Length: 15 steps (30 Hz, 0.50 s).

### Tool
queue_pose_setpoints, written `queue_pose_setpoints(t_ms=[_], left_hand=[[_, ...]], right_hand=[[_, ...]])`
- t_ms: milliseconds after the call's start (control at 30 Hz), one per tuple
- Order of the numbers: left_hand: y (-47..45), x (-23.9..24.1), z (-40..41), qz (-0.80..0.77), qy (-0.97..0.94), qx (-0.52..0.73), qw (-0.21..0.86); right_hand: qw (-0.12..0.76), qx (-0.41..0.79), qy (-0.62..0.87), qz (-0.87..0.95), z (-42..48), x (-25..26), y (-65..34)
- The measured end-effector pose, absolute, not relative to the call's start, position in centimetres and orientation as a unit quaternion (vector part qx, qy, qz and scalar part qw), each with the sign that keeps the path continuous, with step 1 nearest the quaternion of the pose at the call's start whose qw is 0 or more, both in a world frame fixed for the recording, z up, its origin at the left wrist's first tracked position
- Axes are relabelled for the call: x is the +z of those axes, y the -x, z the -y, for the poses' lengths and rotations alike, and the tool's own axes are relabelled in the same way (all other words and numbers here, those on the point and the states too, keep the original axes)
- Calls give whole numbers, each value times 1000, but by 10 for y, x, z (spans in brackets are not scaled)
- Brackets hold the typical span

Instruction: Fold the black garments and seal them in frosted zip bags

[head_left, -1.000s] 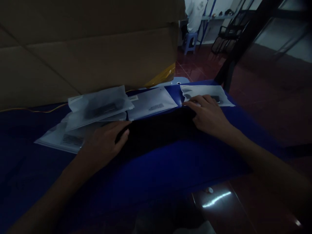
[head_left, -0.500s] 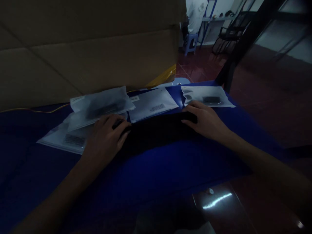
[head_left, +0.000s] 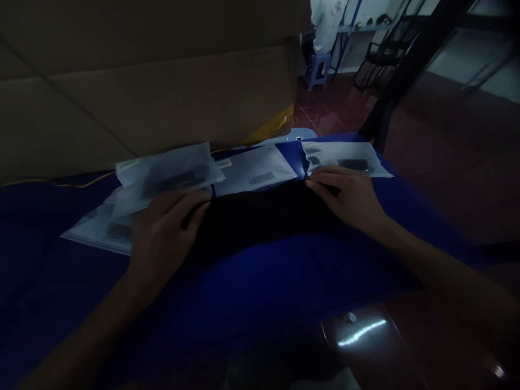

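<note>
A black folded cloth point(head_left: 260, 216) lies across the blue-covered table point(head_left: 284, 271). My left hand point(head_left: 164, 230) grips the cloth's left end, fingers closed around its edge. My right hand point(head_left: 349, 197) pinches the cloth's far right corner. Several frosted plastic bags with dark items inside lie just beyond the cloth: a stack at the left point(head_left: 162, 176), a flat one in the middle point(head_left: 254, 170), and one at the right point(head_left: 345, 158) near my right fingertips.
A large cardboard box point(head_left: 142, 81) stands along the table's far side with yellow tape point(head_left: 276, 124) at its corner. A dark post point(head_left: 402, 70) rises at the right. Beyond are red floor tiles, a blue stool point(head_left: 317, 67) and a person in white.
Both hands drew the cloth's far edge toward me, then pushed it back toward the bags; both now pinch its far corners.
</note>
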<state>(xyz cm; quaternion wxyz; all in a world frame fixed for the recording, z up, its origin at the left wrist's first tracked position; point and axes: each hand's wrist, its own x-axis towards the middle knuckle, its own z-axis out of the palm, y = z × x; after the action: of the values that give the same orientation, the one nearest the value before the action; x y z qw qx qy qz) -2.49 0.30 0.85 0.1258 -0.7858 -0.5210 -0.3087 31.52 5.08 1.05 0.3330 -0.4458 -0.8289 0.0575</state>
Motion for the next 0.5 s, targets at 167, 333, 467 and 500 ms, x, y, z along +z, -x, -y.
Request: queue_pose_setpoints(t_ms=[167,333,467,500], left_hand=[[17,24,11,533,764,-362,-21],[18,37,21,349,815,-419,-197],[22,47,20,270,826,-284,-405],[22,50,19,270,816,-240,-451]], right_hand=[[368,226,412,802,-46,26,-317],[346,396,247,814,-50,33,-330],[199,486,139,840,-54,35,-336],[165,499,112,843,-55,36,-336]])
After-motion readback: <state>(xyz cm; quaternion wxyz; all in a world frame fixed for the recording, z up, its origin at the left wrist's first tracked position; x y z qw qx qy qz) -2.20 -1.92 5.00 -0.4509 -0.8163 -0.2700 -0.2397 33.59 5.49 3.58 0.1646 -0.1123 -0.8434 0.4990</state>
